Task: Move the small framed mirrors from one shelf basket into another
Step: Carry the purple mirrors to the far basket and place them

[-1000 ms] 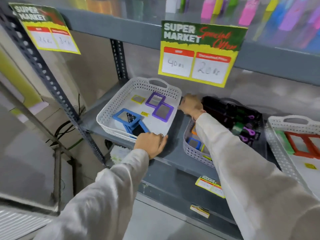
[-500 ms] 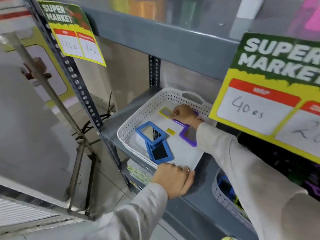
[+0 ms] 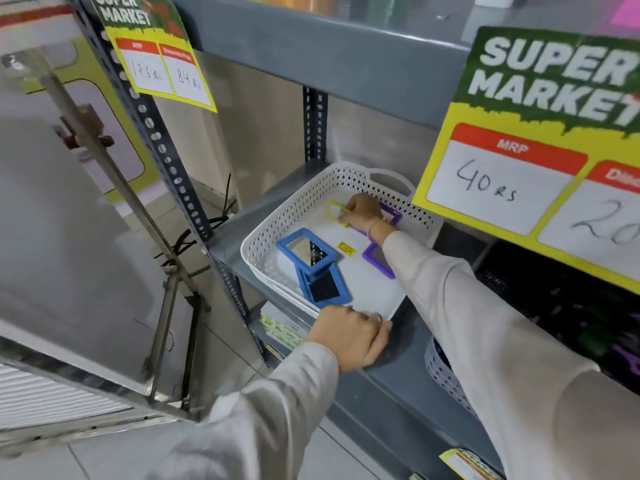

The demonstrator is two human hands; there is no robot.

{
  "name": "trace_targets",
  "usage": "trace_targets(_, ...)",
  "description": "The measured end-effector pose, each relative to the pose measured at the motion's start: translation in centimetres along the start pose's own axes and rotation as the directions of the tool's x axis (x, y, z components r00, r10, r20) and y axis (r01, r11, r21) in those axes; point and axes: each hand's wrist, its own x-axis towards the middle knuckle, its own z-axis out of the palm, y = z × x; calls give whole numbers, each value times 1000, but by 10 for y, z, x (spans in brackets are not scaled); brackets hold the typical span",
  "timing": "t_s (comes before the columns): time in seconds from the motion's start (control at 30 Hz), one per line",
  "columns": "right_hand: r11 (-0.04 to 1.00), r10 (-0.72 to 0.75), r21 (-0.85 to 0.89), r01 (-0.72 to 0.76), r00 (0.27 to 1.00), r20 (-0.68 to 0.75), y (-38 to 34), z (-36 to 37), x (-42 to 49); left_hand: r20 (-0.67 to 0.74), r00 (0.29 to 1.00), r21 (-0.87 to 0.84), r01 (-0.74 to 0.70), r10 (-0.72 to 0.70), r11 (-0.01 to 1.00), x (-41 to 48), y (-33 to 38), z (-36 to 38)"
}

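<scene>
The single head-worn camera looked forward and steeply down from above the shelf (image 3: 381, 393), angled toward its left end. It sat close, the price sign (image 3: 540, 161) looming large at upper right.

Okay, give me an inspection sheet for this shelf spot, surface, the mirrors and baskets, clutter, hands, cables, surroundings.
Surface: grey metal shelf, a white perforated basket at its left end.
Job's things: two blue framed mirrors overlapping near the basket's front; yellow framed mirror at the back; purple framed mirrors partly hidden by the right arm. A second basket to the right, contents mostly hidden.
Clutter: small yellow tag on the basket floor.
Grippers: right hand fingers on the yellow mirror; left hand gripping the basket's front rim.
Cables: dark cables behind the shelf upright.
Surroundings: price signs reading 40 rs and 126, 84 rs.
</scene>
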Motion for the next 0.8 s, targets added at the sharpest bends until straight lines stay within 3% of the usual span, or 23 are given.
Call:
trace_targets(0.3, 915, 29, 404, 2, 997, -71, 33, -5, -19, 52, 999, -35, -1, 3, 999, -4, -1, -3)
trace_targets(0.43, 793, 141, 608, -41, 983, -118, 45, -34, -67, -39, 999, -88, -35, 32, 996, -4, 2, 1)
trace_targets(0.63, 694, 304, 719, -32, 919, -252, 93, -62, -127, -15, 1000, -72, -18, 17, 997, -5, 3, -5)
trace_targets(0.8, 612, 377, 790, -44, 894, -242, 129, -77, -181, 27, 1000, -83, -2, 5, 997, -9, 7, -10)
